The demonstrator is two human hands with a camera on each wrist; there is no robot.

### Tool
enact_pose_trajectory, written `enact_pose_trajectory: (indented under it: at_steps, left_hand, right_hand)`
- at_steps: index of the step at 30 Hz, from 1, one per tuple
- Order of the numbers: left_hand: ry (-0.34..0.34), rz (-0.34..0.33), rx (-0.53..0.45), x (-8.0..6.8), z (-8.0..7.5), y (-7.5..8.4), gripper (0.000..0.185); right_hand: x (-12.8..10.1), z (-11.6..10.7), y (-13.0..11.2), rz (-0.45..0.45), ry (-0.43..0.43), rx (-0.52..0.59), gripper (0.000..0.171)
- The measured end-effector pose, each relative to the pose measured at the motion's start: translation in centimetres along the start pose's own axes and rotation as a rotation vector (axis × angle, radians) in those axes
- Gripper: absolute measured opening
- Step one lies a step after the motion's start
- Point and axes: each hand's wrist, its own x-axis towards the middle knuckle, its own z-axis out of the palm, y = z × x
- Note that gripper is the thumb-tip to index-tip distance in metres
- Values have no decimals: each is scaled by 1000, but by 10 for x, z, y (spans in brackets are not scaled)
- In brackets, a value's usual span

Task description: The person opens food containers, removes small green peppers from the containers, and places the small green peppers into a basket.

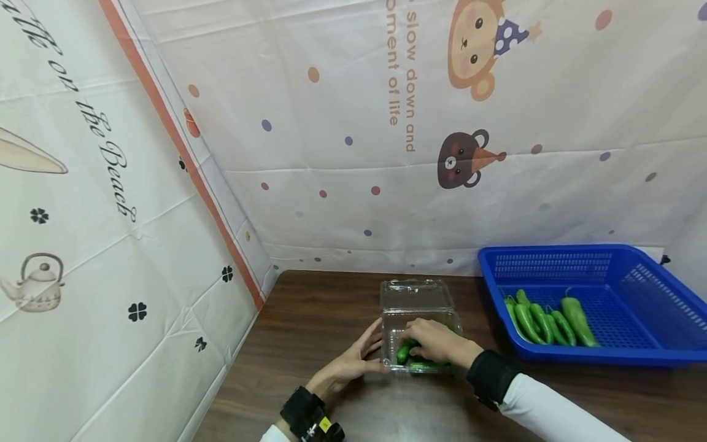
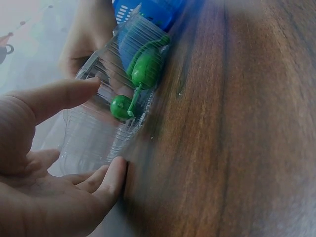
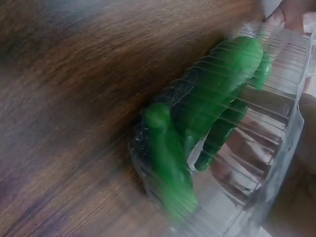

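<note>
A clear plastic clamshell box [image 1: 420, 319] stands on the brown wooden table [image 1: 320, 307] with its lid [image 1: 411, 293] thrown back. Green peppers [image 1: 405, 352] lie inside it. My left hand [image 1: 371, 355] braces the box's left wall, thumb [image 2: 59, 96] and straight fingers [image 2: 106, 180] against the ribbed plastic [image 2: 94, 138]. My right hand [image 1: 413, 345] reaches into the box from the right, its curled fingers on a green pepper. The left wrist view shows the peppers [image 2: 145, 69] through the wall. The blurred right wrist view shows the peppers [image 3: 217, 94] pressed against the box wall [image 3: 269, 128].
A blue plastic basket [image 1: 580, 250] sits at the right of the table, holding several more green peppers [image 1: 547, 322]. Printed cloth backdrops close in the back and the left side. Bare tabletop lies left of and in front of the box.
</note>
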Motion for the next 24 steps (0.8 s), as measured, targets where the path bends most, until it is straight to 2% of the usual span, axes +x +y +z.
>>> enact_pose_trajectory:
  at_steps: [6, 14, 19, 24]
  left_hand:
    - [-8, -4, -1, 0, 1, 1, 103]
    - [5, 1, 9, 0, 0, 1, 105]
    - [-1, 7, 31, 0, 1, 2, 110]
    - [-6, 6, 48, -1, 2, 2, 114]
  right_hand:
    - [0, -14, 0, -1, 126, -33, 17]
    - [11, -63, -5, 15, 382, -165, 22]
    - [11, -96, -10, 0, 425, -171, 25]
    - [2, -115, -10, -1, 483, -175, 29]
